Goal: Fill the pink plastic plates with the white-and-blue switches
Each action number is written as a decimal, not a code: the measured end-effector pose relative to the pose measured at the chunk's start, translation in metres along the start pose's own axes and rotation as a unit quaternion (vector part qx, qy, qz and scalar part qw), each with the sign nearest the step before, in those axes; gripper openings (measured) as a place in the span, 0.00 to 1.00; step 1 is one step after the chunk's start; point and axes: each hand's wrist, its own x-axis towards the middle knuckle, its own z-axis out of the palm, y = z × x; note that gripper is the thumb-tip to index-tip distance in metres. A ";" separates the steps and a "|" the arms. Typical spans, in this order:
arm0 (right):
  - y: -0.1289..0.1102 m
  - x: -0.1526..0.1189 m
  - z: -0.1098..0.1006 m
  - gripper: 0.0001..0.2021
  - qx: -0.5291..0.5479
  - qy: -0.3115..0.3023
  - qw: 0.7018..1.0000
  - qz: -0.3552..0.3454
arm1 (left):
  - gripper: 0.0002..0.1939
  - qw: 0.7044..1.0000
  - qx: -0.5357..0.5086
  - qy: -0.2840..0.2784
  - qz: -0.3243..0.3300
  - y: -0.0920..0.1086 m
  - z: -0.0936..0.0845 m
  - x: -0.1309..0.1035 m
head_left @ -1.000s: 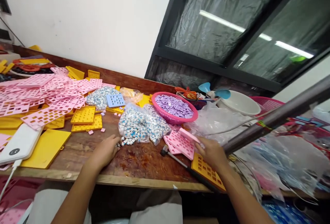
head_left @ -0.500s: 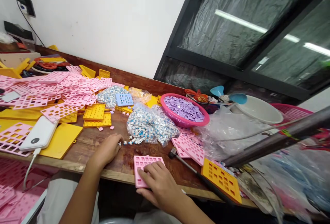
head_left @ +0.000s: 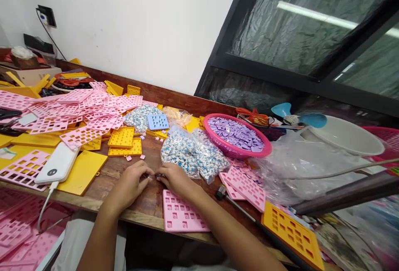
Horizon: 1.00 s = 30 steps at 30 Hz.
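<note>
My left hand point(head_left: 132, 183) is closed above the table, its thumb and fingers pinched together on something too small to make out. Facing it, my right hand point(head_left: 175, 180) is also closed, fingertips curled inward around something I cannot make out. Both sets of fingertips nearly meet in front of a clear bag of small white-and-blue pieces point(head_left: 179, 150). Partly under my right forearm lies a pink plate with rows of square recesses point(head_left: 176, 217), flat at the table's front edge. Neither hand grips that plate.
Pink grid plates point(head_left: 102, 109) and yellow trays point(head_left: 124, 147) pile up on the left, near a white power bank point(head_left: 59, 165). A pink basket point(head_left: 266, 148) holds purple pieces. A hammer point(head_left: 237, 204) lies right of the pink plate, beside a yellow plate point(head_left: 291, 233).
My right hand has left the pink plate and moved up and left to meet my left hand. The left hand has shifted slightly toward the front edge. The view has turned a little left.
</note>
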 end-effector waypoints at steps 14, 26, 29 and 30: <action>0.037 -0.097 -0.029 0.06 0.145 0.109 0.979 0.096 | 0.17 0.993 -0.021 -0.112 0.013 0.032 0.057 0.004; 0.032 -0.057 -0.001 0.10 0.165 0.055 0.984 0.036 | 0.18 0.997 0.024 -0.002 -0.068 0.010 0.060 0.014; 0.035 -0.048 -0.003 0.10 0.188 0.038 0.981 0.000 | 0.17 0.997 0.021 0.011 -0.080 0.006 0.060 0.014; 0.035 -0.047 -0.002 0.10 0.196 0.049 0.979 -0.013 | 0.17 0.997 0.011 0.010 -0.081 0.005 0.061 0.014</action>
